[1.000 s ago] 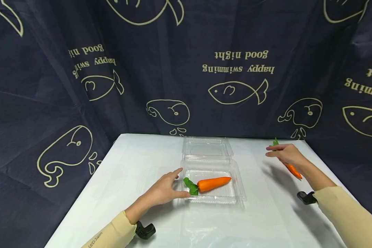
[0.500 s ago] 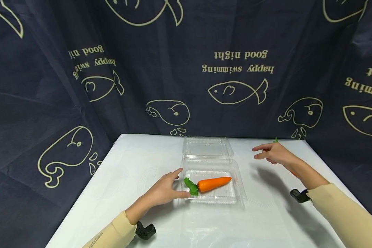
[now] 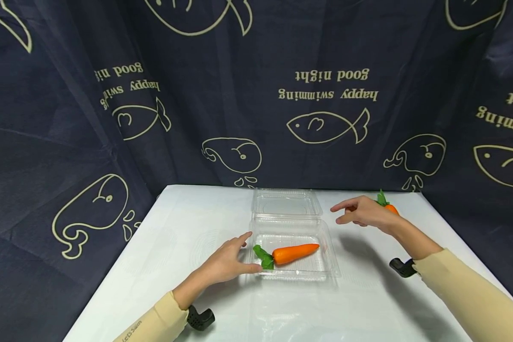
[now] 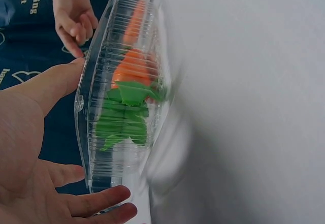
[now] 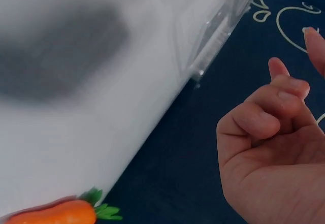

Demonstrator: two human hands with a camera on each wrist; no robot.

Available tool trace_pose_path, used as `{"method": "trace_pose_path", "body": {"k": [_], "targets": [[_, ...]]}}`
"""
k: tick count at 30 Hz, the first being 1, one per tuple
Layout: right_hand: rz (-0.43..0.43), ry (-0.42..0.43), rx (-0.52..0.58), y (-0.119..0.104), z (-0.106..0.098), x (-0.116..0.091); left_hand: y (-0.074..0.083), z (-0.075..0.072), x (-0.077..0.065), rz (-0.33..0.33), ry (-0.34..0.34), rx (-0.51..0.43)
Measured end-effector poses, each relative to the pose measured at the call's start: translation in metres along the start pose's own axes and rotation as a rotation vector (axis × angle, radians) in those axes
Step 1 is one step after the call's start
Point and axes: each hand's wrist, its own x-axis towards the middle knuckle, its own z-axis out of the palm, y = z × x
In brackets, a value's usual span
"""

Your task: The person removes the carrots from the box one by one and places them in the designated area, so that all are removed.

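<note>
A clear plastic clamshell box [image 3: 330, 256] stands on the table with its lid [image 3: 286, 203] folded back away from me. Inside lies an orange carrot [image 3: 295, 253] with green leaves [image 3: 263, 257] pointing left. My left hand [image 3: 222, 261] is spread at the box's left side; its thumb [image 4: 63, 79] touches the rim in the left wrist view, and the other fingers are fairly straight. My right hand [image 3: 369, 212] hovers right of the box holding nothing, its index finger reaching out and the others loosely bent. Behind it rests a second carrot [image 5: 58, 213], partly hidden by the wrist.
The white table [image 3: 188, 213] ends at the back against a dark blue curtain [image 3: 222, 95] printed with fish and whales. Black wrist cameras [image 3: 200, 318] sit under both wrists.
My right hand has moved left, away from the second carrot and toward the box, uncovering that carrot's leafy end. My left hand, the box and the carrot inside it have stayed put.
</note>
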Motion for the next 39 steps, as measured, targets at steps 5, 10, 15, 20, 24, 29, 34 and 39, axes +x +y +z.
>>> {"method": "trace_pose_path", "body": {"k": [5, 10, 15, 20, 24, 29, 34, 39], "targets": [[-0.049, -0.064, -0.004, -0.009, 0.008, 0.005, 0.001, -0.001, -0.001, 0.002, 0.004, 0.007], [-0.067, -0.105, 0.007, -0.016, 0.014, 0.010, 0.001, -0.001, -0.001, 0.000, 0.001, 0.010], [-0.094, -0.153, 0.030, -0.020, 0.020, 0.017, 0.001, -0.001, -0.001, -0.005, 0.002, 0.006], [-0.106, -0.188, 0.054, -0.023, 0.026, 0.024, 0.001, -0.001, 0.000, 0.000, 0.004, 0.009], [-0.104, -0.201, 0.060, -0.024, 0.032, 0.030, 0.001, 0.000, 0.000, -0.002, -0.002, 0.005], [-0.116, -0.228, 0.062, -0.025, 0.040, 0.035, 0.001, 0.000, 0.000, -0.014, -0.006, 0.013], [-0.106, -0.251, 0.063, -0.024, 0.048, 0.041, 0.001, 0.000, 0.000, -0.017, -0.009, 0.014], [-0.096, -0.258, 0.062, -0.026, 0.052, 0.044, 0.001, -0.001, 0.001, -0.014, -0.008, 0.010]]}}
